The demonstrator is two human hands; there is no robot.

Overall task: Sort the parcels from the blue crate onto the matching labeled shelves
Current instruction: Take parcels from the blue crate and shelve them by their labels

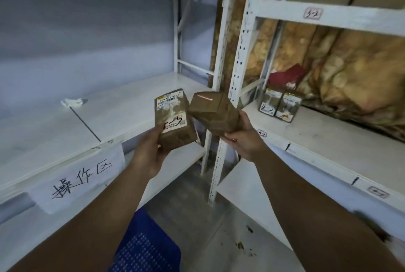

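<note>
Blue crate (144, 245) bottom centre, btwn forearms. L hand (151, 151) fingers clamped on labelled parcel (173, 118), long axis upright; its handwritten mark is unclear. R hand (243, 138) fingers clamped on plain parcel (213, 111), tilted, nearer right shelf (328, 140) w/ tag (261, 133) "3-2". Paper sign (81, 179) lower left: 操作区.

You're holding two brown taped parcels mid-frame. The labelled parcel (173, 118) in your left hand (149, 153) stands nearly upright, with its shipping label facing you. At its 3 o'clock, the plain parcel (213, 111) in your right hand (245, 138) tilts towards it. The blue crate (144, 245) sits at 6 o'clock. At 2 o'clock, two small parcels (279, 105) stand on the white shelf (328, 140).
</note>
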